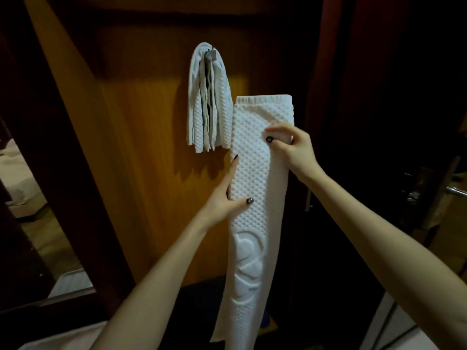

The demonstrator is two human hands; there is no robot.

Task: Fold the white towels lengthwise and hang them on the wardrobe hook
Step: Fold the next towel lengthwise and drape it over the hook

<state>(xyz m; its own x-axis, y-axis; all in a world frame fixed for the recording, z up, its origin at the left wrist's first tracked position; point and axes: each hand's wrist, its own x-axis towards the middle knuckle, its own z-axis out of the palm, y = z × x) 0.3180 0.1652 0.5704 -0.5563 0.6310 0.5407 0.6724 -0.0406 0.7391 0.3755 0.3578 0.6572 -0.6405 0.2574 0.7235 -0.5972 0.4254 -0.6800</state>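
Head view: you hold a long white towel [255, 198], folded into a narrow strip, upright at centre frame, its lower end trailing to the bottom edge. Your left hand [225, 198] grips the strip's left edge at mid-height, thumb on the front, fingers straight along the edge. Your right hand [290, 147] pinches the right edge nearer the top, thumb on the front. Just left of the strip's top, the hung towels [208, 102] drape over the hook [211, 55] on the orange wardrobe panel [141, 147]. A door handle [452, 190] shows at far right.
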